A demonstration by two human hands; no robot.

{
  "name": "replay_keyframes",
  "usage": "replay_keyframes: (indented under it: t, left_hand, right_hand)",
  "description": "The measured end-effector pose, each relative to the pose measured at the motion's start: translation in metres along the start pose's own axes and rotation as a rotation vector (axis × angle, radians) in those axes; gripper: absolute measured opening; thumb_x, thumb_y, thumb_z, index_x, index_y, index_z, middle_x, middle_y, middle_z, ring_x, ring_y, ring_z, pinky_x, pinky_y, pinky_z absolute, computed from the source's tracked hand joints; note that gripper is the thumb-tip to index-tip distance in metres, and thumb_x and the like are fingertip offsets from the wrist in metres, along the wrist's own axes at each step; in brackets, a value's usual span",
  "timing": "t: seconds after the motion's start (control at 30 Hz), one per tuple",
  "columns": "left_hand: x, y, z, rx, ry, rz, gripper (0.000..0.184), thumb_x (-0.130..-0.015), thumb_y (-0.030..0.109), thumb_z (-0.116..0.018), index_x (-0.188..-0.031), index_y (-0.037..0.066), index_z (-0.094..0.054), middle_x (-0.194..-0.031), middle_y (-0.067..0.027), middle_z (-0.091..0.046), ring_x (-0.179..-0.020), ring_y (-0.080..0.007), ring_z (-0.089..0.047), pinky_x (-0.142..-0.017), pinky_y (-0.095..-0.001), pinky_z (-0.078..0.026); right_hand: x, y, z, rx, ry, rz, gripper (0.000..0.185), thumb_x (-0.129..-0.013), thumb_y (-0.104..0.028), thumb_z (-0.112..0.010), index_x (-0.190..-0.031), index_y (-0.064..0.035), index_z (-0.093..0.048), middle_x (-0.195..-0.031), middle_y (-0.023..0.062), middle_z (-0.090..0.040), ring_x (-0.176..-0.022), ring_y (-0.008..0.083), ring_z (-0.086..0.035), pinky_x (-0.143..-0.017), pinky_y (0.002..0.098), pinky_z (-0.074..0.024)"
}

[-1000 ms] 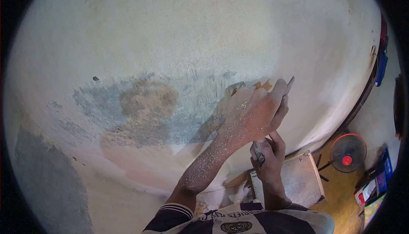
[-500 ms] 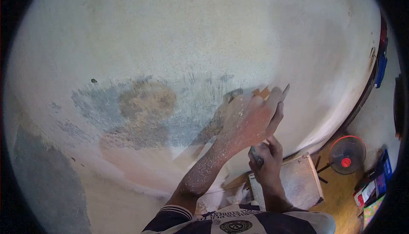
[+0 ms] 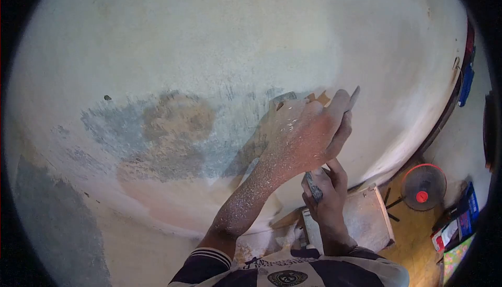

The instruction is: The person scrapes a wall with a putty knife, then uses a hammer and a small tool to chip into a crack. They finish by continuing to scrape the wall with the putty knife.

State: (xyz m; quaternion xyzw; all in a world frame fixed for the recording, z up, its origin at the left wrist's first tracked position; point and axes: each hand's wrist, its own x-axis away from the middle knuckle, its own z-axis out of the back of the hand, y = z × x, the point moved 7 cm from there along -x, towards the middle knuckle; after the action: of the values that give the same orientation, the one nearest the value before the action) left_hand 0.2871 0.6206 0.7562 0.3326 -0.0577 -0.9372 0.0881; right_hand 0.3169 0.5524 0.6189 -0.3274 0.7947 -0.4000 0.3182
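My left hand (image 3: 308, 127), dusted with white flecks, is closed on a flat scraper-like tool. Its thin grey edge (image 3: 354, 99) sticks out past the fingers, and brown pieces show by the knuckles. The hand is against the pale wall (image 3: 219, 36), at the right end of a rough grey-blue patch (image 3: 230, 125). Below it, my right hand (image 3: 327, 187) is closed around a grey, dusty handle-like object (image 3: 315, 186). What this object joins to is hidden behind the left hand and wrist.
A white-topped box or table (image 3: 366, 216) with wooden edges stands below right. Beyond it are a fan with a red rim (image 3: 424, 186) and blue, red and flowered items (image 3: 457, 250). A darker grey wall patch (image 3: 52, 224) lies lower left.
Both hands dipped slightly, then my left hand rose again along the wall with its tool. My right hand has shifted a little left. Both grips look the same.
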Motion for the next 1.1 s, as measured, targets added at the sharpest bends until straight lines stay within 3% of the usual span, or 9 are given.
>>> replay_keyframes:
  t: [0.17, 0.27, 0.37, 0.67, 0.87, 0.97, 1.07, 1.1]
  left_hand:
    - [0.009, 0.004, -0.001, -0.112, 0.168, -0.129, 0.019, -0.096, 0.022, -0.057, -0.109, 0.008, -0.057, -0.073, -0.0127, -0.061, -0.061, -0.0316, -0.064, -0.054, -0.0454, -0.049]
    - [-0.010, 0.000, 0.003, -0.023, -0.078, 0.005, 0.019, -0.096, 0.022, -0.057, -0.111, 0.009, -0.057, -0.074, -0.0121, -0.061, -0.061, -0.0318, -0.064, -0.055, -0.0448, -0.049]
    - [0.008, -0.003, -0.008, -0.017, 0.066, -0.048, 0.019, -0.096, 0.022, -0.058, -0.109, 0.008, -0.057, -0.073, -0.0131, -0.061, -0.061, -0.0315, -0.064, -0.057, -0.0446, -0.049]
    - [0.012, -0.004, -0.007, 0.143, 0.035, -0.047, 0.025, -0.096, 0.023, -0.057, -0.117, 0.008, -0.059, -0.071, -0.0150, -0.060, -0.061, -0.0335, -0.064, -0.058, -0.0464, -0.049]
    - [-0.006, -0.005, -0.004, -0.023, -0.073, -0.047, 0.030, -0.095, 0.027, -0.059, -0.119, 0.009, -0.059, -0.073, -0.0156, -0.061, -0.064, -0.0341, -0.064, -0.061, -0.0462, -0.049]
    - [0.005, 0.002, 0.006, -0.083, 0.080, -0.147, 0.030, -0.096, 0.027, -0.058, -0.120, 0.009, -0.059, -0.073, -0.0155, -0.061, -0.064, -0.0340, -0.064, -0.062, -0.0451, -0.050]
    - [0.012, -0.007, -0.009, 0.092, -0.054, 0.003, 0.027, -0.096, 0.026, -0.058, -0.118, 0.009, -0.059, -0.072, -0.0154, -0.062, -0.065, -0.0342, -0.065, -0.065, -0.0471, -0.049]
    - [0.008, -0.005, -0.003, 0.068, 0.000, -0.037, 0.025, -0.095, 0.024, -0.059, -0.115, 0.008, -0.059, -0.069, -0.0151, -0.062, -0.064, -0.0329, -0.066, -0.061, -0.0461, -0.050]
  right_hand:
    - [0.001, 0.015, 0.006, 0.032, 0.017, 0.010, 0.039, -0.095, -0.017, -0.058, -0.130, -0.0008, -0.053, -0.069, 0.0014, -0.055, -0.047, 0.0054, -0.044, -0.037, 0.0204, -0.0307]
    - [-0.009, 0.005, 0.001, 0.020, 0.007, 0.027, 0.040, -0.096, -0.018, -0.058, -0.132, -0.0007, -0.053, -0.067, 0.0012, -0.054, -0.046, 0.0054, -0.043, -0.037, 0.0214, -0.0304]
    - [0.004, 0.005, -0.002, 0.038, 0.026, 0.020, 0.040, -0.097, -0.017, -0.057, -0.133, -0.0001, -0.052, -0.066, 0.0016, -0.055, -0.046, 0.0052, -0.042, -0.038, 0.0216, -0.0295]
    - [0.011, 0.012, -0.003, 0.094, 0.030, 0.065, 0.041, -0.098, -0.018, -0.056, -0.134, 0.0020, -0.052, -0.064, 0.0010, -0.054, -0.046, 0.0048, -0.042, -0.039, 0.0224, -0.0281]
    - [-0.003, 0.008, -0.005, 0.054, -0.010, 0.110, 0.036, -0.101, -0.019, -0.055, -0.131, 0.0020, -0.053, -0.065, -0.0011, -0.052, -0.048, 0.0041, -0.040, -0.042, 0.0215, -0.0274]
    - [0.000, -0.001, -0.013, 0.081, 0.020, 0.131, 0.030, -0.103, -0.019, -0.055, -0.125, 0.0014, -0.057, -0.064, -0.0037, -0.049, -0.052, 0.0034, -0.040, -0.047, 0.0221, -0.0286]
    - [0.007, 0.003, -0.008, 0.180, 0.036, 0.165, 0.028, -0.103, -0.019, -0.055, -0.122, 0.0014, -0.058, -0.066, -0.0036, -0.050, -0.054, 0.0034, -0.041, -0.049, 0.0220, -0.0298]
    - [0.003, -0.001, -0.009, 0.213, 0.044, 0.193, 0.027, -0.102, -0.019, -0.055, -0.120, 0.0014, -0.059, -0.067, -0.0037, -0.050, -0.055, 0.0034, -0.041, -0.050, 0.0220, -0.0301]
